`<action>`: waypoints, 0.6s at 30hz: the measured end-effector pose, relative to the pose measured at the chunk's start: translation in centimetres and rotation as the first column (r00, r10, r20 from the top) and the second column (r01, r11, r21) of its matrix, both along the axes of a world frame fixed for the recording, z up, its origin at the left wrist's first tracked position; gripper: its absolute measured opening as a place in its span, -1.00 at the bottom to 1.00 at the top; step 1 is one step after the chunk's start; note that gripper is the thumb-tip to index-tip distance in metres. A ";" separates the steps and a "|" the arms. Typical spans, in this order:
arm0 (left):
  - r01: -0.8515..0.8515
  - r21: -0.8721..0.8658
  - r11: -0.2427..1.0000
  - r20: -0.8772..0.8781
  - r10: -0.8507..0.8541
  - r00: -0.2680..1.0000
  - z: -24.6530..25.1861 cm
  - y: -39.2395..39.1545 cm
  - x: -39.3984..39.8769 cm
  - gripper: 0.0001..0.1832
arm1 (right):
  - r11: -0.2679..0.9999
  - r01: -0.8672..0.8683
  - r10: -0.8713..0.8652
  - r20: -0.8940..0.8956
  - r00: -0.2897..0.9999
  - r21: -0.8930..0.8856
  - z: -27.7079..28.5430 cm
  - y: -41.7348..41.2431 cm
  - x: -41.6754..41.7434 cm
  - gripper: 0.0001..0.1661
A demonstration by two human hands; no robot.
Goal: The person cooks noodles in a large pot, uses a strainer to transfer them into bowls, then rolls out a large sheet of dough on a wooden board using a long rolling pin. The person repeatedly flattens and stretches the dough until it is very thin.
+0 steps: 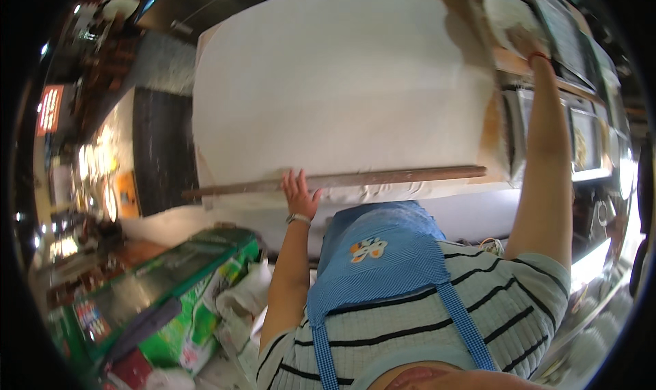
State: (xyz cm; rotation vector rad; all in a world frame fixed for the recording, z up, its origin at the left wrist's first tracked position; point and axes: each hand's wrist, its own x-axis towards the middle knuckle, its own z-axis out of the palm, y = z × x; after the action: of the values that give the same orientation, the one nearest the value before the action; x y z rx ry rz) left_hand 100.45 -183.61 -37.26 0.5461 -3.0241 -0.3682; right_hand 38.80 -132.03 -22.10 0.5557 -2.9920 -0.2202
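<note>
A broad sheet of pale rolled-out dough [328, 82] covers most of the wooden board [489, 128] and hangs over its near edge. Across its near side lies a long wooden rolling pin [400, 176]. My left hand [300, 192] rests on the pin left of its middle, fingers spread, not wrapped round it. My right arm reaches to the far right, where my right hand [524, 40] is in a round container of white powder [505, 13]; its fingers are partly hidden, so whether they grip anything is unclear.
Metal-framed trays or bins [587, 139] line the right side. A dark surface [163, 149] adjoins the board at left. At lower left are a green-edged cabinet [169, 272] and green printed sacks [179, 333]. The board's near edge is close to my blue apron [379, 251].
</note>
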 end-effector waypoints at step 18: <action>0.122 0.176 0.977 -0.049 -0.115 0.992 0.2 -2.3 -2.8 -0.16 | 0.795 -0.094 0.368 0.353 0.860 -0.600 -16.2 -27.7 16.0 -0.67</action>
State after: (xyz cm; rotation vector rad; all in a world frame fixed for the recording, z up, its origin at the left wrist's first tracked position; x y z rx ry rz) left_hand 97.65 -185.95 -37.06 0.3635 -3.0117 -0.6537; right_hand 54.78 -159.77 -38.34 1.0026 -3.1029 0.9243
